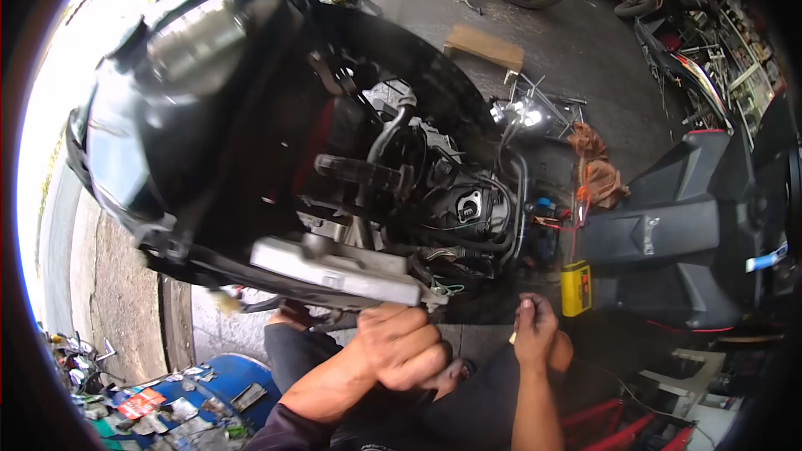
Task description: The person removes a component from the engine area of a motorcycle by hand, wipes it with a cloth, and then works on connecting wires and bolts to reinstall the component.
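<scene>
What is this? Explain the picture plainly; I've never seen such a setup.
No robot here: a person works bare-handed, seen by a camera worn on the head, looking down; its wide lens bends straight edges. In front is a partly stripped motorbike. The left hand makes a fist at the edge of a pale slab; whether it holds anything is hidden. The right hand has bent fingers; a pale bit shows beside them, perhaps held. Near it is a yellow box, with a brown rag farther off.

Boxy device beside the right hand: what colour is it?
Mostly yellow; the device shows in the head view.
</scene>
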`<action>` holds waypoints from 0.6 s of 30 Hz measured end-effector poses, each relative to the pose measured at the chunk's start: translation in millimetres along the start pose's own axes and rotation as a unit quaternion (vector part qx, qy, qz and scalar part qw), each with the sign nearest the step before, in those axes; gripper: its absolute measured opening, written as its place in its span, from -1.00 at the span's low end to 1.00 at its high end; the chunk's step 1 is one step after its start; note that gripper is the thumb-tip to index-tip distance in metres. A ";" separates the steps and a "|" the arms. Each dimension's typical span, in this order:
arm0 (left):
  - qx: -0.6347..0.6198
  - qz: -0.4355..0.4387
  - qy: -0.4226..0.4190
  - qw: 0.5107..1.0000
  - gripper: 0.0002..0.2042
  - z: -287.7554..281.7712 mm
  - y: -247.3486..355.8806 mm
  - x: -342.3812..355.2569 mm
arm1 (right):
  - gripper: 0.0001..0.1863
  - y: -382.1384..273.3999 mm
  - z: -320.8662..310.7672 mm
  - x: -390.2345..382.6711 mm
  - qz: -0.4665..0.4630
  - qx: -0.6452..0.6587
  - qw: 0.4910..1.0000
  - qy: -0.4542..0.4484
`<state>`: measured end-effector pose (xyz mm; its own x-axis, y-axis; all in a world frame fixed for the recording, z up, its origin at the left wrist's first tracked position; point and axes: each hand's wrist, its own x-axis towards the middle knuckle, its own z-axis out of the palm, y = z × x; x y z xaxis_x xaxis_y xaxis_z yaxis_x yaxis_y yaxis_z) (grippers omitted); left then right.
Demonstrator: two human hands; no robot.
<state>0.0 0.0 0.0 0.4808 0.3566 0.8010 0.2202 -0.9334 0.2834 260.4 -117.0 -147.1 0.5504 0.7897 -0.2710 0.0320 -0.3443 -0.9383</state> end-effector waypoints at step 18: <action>0.146 -0.859 0.090 0.482 -0.61 -316.7 31.8 -207.7 | -0.75 -285.4 64.9 -226.7 -0.063 -0.354 0.905 -0.228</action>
<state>-361.7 -116.5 9.7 -0.7006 0.5584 -0.4442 0.2836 0.7892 0.5447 72.3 -164.8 168.2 0.1090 0.9173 -0.3830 0.6861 -0.3482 -0.6387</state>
